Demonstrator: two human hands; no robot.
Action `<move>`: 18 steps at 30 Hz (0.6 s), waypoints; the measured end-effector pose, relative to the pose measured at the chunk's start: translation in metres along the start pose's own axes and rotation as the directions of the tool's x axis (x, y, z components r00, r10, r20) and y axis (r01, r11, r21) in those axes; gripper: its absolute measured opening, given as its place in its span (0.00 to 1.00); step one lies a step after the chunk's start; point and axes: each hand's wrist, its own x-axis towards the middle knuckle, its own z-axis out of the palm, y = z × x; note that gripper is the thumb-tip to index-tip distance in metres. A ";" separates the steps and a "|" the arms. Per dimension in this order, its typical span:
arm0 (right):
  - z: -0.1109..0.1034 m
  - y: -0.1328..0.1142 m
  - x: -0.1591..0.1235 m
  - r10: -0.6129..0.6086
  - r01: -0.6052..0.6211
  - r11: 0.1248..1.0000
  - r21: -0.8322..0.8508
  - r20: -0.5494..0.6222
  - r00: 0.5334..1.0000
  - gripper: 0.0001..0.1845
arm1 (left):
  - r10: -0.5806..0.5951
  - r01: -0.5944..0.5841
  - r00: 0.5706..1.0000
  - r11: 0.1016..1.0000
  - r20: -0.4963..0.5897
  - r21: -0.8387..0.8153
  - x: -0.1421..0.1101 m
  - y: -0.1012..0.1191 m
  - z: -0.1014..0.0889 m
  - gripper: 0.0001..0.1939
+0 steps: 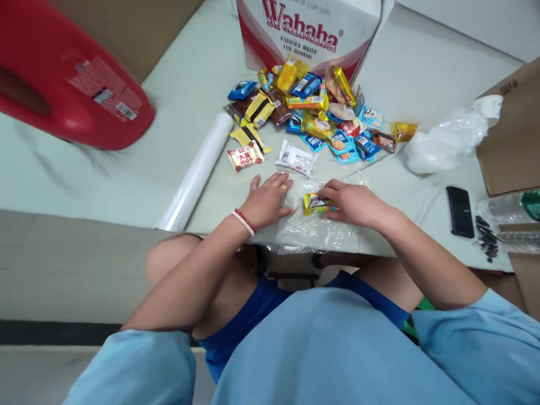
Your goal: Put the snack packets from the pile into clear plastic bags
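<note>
From where I stand, the person's right hand [352,202] is closed over a small yellow snack packet with dark printing [311,204], its fingers and thumb curled around one end. The packet lies on a crumpled sheet of clear plastic film [346,239] near the front edge of the pale green surface [126,185]. The fingers hide part of it, so I cannot tell if a second packet is tucked in there.

The left hand [269,199] lies palm down by the film's left side, fingers loosely spread, gripping nothing that I can see.

As for progress, it looks early to me: the yellow packet is on the film, but the film is not folded over it. A white rectangular packet [296,158] and a cream packet with red lettering [246,157] lie just beyond the hands, apart from the film. Most of the bright, mixed snack packets [304,107] are heaped loose before the white-and-red cardboard carton [310,28].
</note>
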 end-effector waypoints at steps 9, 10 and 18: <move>0.004 -0.004 0.005 0.126 -0.124 0.991 -0.059 0.044 0.991 0.23 | -0.012 0.012 1.000 0.999 0.001 0.034 -0.005 0.000 0.004 0.40; 0.005 -0.002 0.005 0.139 -0.137 0.989 -0.048 0.040 0.990 0.23 | -0.015 0.015 1.000 0.999 0.000 0.034 -0.006 0.001 0.004 0.40; 0.016 -0.005 0.004 0.205 -0.205 0.979 -0.003 -0.017 0.979 0.22 | -0.026 0.025 1.000 0.999 0.003 0.036 -0.007 0.002 0.002 0.39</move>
